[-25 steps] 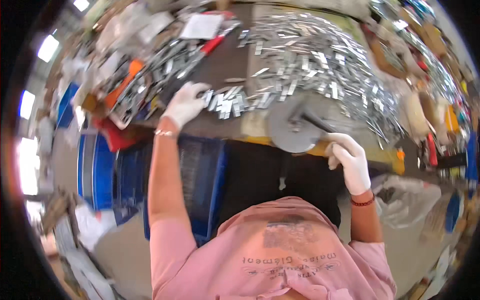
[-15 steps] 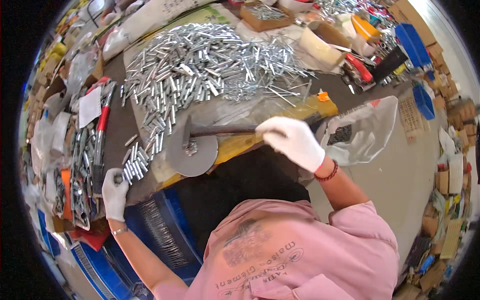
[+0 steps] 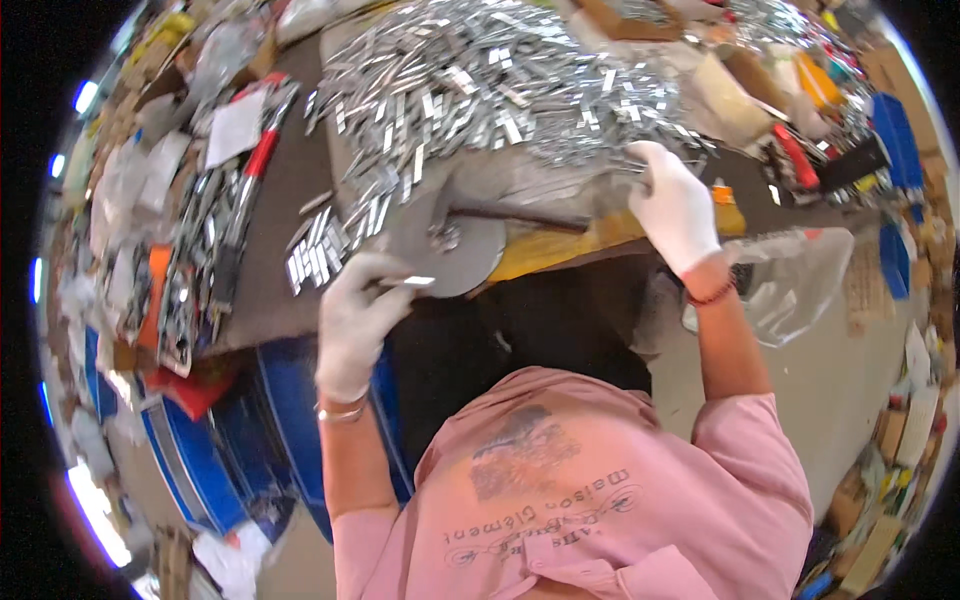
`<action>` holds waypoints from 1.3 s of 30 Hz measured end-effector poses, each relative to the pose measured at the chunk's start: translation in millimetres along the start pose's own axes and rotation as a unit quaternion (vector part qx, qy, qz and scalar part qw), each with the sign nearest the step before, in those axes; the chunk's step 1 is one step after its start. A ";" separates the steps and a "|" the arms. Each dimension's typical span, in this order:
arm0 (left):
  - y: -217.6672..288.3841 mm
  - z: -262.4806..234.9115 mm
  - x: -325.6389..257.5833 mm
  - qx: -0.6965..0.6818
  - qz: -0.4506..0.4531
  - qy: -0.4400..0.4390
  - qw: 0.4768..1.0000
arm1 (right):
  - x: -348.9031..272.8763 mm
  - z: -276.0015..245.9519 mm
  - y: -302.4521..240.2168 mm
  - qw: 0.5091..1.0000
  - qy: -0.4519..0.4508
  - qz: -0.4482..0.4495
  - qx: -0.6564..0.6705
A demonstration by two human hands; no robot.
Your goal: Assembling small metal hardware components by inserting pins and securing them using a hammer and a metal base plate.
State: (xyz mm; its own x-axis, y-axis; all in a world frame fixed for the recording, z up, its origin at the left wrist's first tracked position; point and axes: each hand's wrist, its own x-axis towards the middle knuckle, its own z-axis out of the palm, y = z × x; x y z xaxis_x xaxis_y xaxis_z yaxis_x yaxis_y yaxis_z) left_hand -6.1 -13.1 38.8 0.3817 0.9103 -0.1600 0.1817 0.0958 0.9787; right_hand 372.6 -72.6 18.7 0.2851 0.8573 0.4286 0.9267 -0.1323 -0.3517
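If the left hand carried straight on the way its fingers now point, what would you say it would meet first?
Most likely the round grey metal disc at the bench edge: the gloved left hand, pinching a small shiny metal strip, points up and to the right at its rim. Depth is hard to judge, so it might pass just above.

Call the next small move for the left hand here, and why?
Probably set the small metal strip down onto the round metal disc. The gloved left hand pinches the strip right at the disc's near edge, and the right hand grips the hammer handle, whose head rests on the disc.
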 end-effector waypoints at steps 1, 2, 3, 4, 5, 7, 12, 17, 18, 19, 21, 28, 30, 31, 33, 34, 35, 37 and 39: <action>-7.6 6.7 3.2 -0.003 0.013 0.002 1.000 | -0.7 -8.5 -18.1 0.997 -0.040 -0.002 0.068; -16.8 10.7 6.9 0.034 0.056 0.012 0.998 | -2.3 -14.8 -35.0 0.988 -0.080 -0.002 0.136; -22.2 13.7 10.1 0.070 0.101 0.016 0.992 | -5.1 -19.4 -56.8 0.932 -0.151 0.089 0.317; -18.6 17.3 9.2 0.093 0.101 0.026 0.990 | -8.9 -17.8 -78.4 0.831 -0.216 0.178 0.480; -15.4 18.6 8.4 0.115 0.102 0.035 0.988 | -14.6 -9.0 -91.8 0.812 -0.219 0.138 0.523; -24.1 15.1 9.1 0.106 0.107 0.044 0.988 | -17.5 8.2 -112.1 0.833 -0.252 0.106 0.482; -14.9 11.7 8.8 0.319 0.210 0.029 0.924 | -21.2 34.5 -116.8 0.936 -0.172 -0.125 0.280; -15.0 16.2 12.7 0.353 0.226 0.064 0.906 | -17.8 37.4 -122.6 0.959 -0.124 -0.218 0.128; -15.2 16.5 14.1 0.343 0.231 0.072 0.907 | -16.4 36.6 -123.7 0.957 -0.123 -0.238 0.111; -14.8 15.7 15.7 0.343 0.232 0.072 0.907 | -15.0 36.4 -124.2 0.954 -0.121 -0.259 0.095; -13.6 13.3 19.5 0.362 0.257 0.064 0.894 | -12.5 40.4 -122.5 0.953 -0.111 -0.267 0.089; -14.6 7.9 25.3 0.374 0.248 0.033 0.893 | -9.9 46.3 -120.8 0.951 -0.104 -0.265 0.119; -18.1 7.9 23.2 0.337 0.245 0.045 0.908 | -10.1 48.5 -119.6 0.949 -0.108 -0.267 0.129; -18.2 8.7 22.1 0.336 0.245 0.043 0.908 | -10.4 49.2 -118.8 0.946 -0.112 -0.270 0.138; -15.3 10.3 19.3 0.315 0.242 0.051 0.916 | -10.1 48.9 -118.8 0.945 -0.120 -0.269 0.142; -17.1 9.9 18.2 0.316 0.242 0.051 0.916 | -10.1 48.5 -119.3 0.943 -0.128 -0.269 0.146; -21.2 8.8 17.4 0.300 0.234 0.043 0.924 | -10.8 48.5 -120.0 0.944 -0.127 -0.268 0.146; -26.4 10.0 18.6 0.278 0.232 0.026 0.932 | -12.5 48.8 -119.0 0.943 -0.134 -0.272 0.139; -31.9 12.9 15.0 0.278 0.254 0.043 0.925 | -15.2 57.2 -117.0 0.938 -0.146 -0.279 0.145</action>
State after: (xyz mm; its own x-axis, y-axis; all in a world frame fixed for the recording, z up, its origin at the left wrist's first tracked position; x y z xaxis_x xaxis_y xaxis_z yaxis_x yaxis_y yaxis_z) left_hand 5.5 -7.7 3.5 0.4775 0.8114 0.3369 0.4460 -0.5543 0.7028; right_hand 245.9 -41.8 5.7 -0.3435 0.8577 0.3825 0.7941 0.4827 -0.3693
